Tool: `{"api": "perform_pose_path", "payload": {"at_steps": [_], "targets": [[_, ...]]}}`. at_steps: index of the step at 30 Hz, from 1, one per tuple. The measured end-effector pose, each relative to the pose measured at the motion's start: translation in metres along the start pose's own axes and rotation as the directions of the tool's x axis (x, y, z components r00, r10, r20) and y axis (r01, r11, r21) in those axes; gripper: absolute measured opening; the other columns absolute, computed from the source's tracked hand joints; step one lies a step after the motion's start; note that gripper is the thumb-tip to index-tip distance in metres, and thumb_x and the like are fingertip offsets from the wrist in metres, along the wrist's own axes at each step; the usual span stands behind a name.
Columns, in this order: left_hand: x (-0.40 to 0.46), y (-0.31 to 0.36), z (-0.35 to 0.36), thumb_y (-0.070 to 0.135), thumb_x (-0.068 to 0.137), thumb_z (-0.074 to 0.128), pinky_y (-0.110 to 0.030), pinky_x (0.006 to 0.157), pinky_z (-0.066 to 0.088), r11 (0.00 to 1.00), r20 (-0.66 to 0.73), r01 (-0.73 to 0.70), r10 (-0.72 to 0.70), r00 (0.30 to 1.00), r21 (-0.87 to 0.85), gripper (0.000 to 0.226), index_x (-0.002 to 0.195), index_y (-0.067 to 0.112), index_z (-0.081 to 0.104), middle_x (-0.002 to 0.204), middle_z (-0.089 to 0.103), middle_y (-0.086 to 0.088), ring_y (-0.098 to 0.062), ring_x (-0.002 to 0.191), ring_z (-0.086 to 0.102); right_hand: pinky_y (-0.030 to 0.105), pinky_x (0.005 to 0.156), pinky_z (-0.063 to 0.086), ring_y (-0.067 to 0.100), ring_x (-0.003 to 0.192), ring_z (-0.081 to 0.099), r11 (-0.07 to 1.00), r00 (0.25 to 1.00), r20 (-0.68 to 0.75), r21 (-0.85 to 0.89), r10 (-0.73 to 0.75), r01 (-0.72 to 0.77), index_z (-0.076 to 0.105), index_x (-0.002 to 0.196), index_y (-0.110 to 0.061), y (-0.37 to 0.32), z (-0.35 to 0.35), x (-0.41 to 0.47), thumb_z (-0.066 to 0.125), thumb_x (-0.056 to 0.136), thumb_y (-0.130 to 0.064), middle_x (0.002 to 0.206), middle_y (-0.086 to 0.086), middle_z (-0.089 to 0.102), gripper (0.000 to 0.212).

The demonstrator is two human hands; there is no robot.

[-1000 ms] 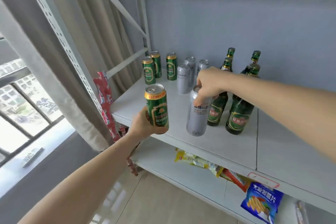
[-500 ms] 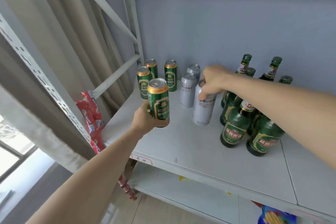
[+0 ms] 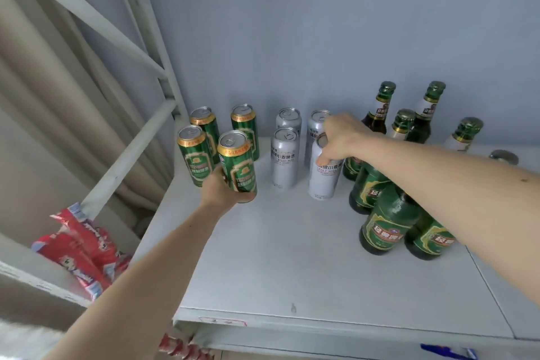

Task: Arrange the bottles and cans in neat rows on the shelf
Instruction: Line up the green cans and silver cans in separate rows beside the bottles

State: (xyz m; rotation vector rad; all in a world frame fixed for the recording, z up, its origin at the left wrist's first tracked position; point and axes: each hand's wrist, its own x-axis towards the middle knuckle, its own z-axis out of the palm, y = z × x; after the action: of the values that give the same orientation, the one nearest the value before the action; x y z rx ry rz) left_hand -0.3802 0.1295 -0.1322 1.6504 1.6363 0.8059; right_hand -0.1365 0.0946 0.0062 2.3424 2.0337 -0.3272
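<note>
A white metal shelf (image 3: 292, 266) is seen carrying the drinks toward its back half. At the back left, three green beer cans (image 3: 201, 137) are stood upright near the corner post. To their right, three silver beer cans (image 3: 287, 140) are grouped, two behind and one in front. Further right, green glass beer bottles (image 3: 388, 222) are clustered in a loose group, some close to the back wall and two nearer the middle of the shelf, partly hidden by the right forearm.

The front half of the shelf board is bare up to its front edge, and open board is left between the silver cans and the bottles' front pair. Red snack packets (image 3: 84, 245) are hung beyond the left frame.

A fourth green can (image 3: 238, 164) is gripped low on its body by the left hand (image 3: 222, 193), fingers wrapped round it, just in front of the green group; whether its base touches the shelf cannot be told. A fourth silver can (image 3: 325, 172), upright on the shelf, is pinched at its top rim from above by the right hand (image 3: 340, 137), the wrist bent downward.
</note>
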Motion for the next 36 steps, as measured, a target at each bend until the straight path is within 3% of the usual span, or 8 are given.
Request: {"api": "perform_pose_path", "payload": {"at_steps": [9, 18, 22, 26, 31, 36], "targets": [[0.041, -0.01, 0.008, 0.016, 0.052, 0.094, -0.025, 0.079, 0.047, 0.998, 0.107, -0.069, 0.069, 0.992, -0.004, 0.075, 0.117, 0.014, 0.056, 0.099, 0.063, 0.005, -0.013, 0.089, 0.058, 0.024, 0.045, 0.033, 0.025, 0.073, 0.055, 0.995, 0.995, -0.002, 0.013, 0.103, -0.103, 0.042, 0.065, -0.013, -0.004, 0.019, 0.015, 0.084, 0.068, -0.032, 0.068, 0.001, 0.048, 0.046], [0.07, -0.017, 0.021, 0.013, 0.054, 0.093, -0.026, 0.08, 0.046, 0.995, 0.163, -0.094, 0.095, 0.982, -0.018, 0.075, 0.118, 0.014, 0.055, 0.103, 0.063, 0.003, -0.014, 0.09, 0.058, 0.025, 0.045, 0.032, 0.023, 0.069, 0.05, 0.989, 0.989, 0.003, 0.001, 0.145, -0.145, 0.039, 0.064, -0.013, -0.002, 0.021, 0.023, 0.082, 0.071, -0.031, 0.067, 0.001, 0.045, 0.047], [0.08, -0.019, 0.023, 0.018, 0.052, 0.093, -0.031, 0.086, 0.05, 0.997, 0.164, -0.08, 0.081, 0.983, -0.009, 0.078, 0.12, 0.016, 0.054, 0.111, 0.067, -0.001, -0.02, 0.1, 0.063, 0.025, 0.046, 0.033, 0.023, 0.069, 0.051, 0.99, 0.99, 0.016, 0.005, 0.142, -0.142, 0.041, 0.064, -0.011, -0.003, 0.02, 0.029, 0.082, 0.07, -0.031, 0.066, 0.001, 0.046, 0.046], [0.086, -0.021, 0.022, 0.015, 0.051, 0.093, -0.032, 0.089, 0.05, 0.997, 0.189, -0.069, 0.072, 0.979, -0.023, 0.08, 0.119, 0.017, 0.052, 0.112, 0.066, -0.001, -0.019, 0.1, 0.062, 0.025, 0.045, 0.031, 0.016, 0.057, 0.043, 0.988, 0.988, 0.022, 0.026, 0.154, -0.154, 0.039, 0.062, -0.012, -0.005, 0.02, 0.033, 0.082, 0.071, -0.031, 0.063, 0.0, 0.043, 0.047], [0.093, -0.024, 0.02, 0.011, 0.049, 0.093, -0.041, 0.098, 0.048, 0.998, 0.219, -0.063, 0.066, 0.974, -0.022, 0.094, 0.128, 0.019, 0.042, 0.12, 0.063, -0.002, -0.023, 0.111, 0.059, 0.026, 0.048, 0.034, 0.023, 0.072, 0.052, 0.989, 0.989, 0.017, 0.026, 0.146, -0.147, 0.041, 0.064, -0.013, -0.007, 0.019, 0.035, 0.082, 0.071, -0.033, 0.066, 0.0, 0.045, 0.046], [0.091, -0.028, 0.021, 0.011, 0.056, 0.091, -0.031, 0.092, 0.045, 0.996, 0.217, -0.085, 0.089, 0.972, -0.026, 0.088, 0.13, 0.018, 0.044, 0.119, 0.062, 0.0, -0.017, 0.106, 0.057, 0.028, 0.06, 0.042, 0.024, 0.079, 0.056, 0.986, 0.986, 0.002, 0.025, 0.165, -0.165, 0.043, 0.066, -0.013, -0.01, 0.02, 0.038, 0.082, 0.072, -0.034, 0.069, 0.0, 0.048, 0.044]]}}
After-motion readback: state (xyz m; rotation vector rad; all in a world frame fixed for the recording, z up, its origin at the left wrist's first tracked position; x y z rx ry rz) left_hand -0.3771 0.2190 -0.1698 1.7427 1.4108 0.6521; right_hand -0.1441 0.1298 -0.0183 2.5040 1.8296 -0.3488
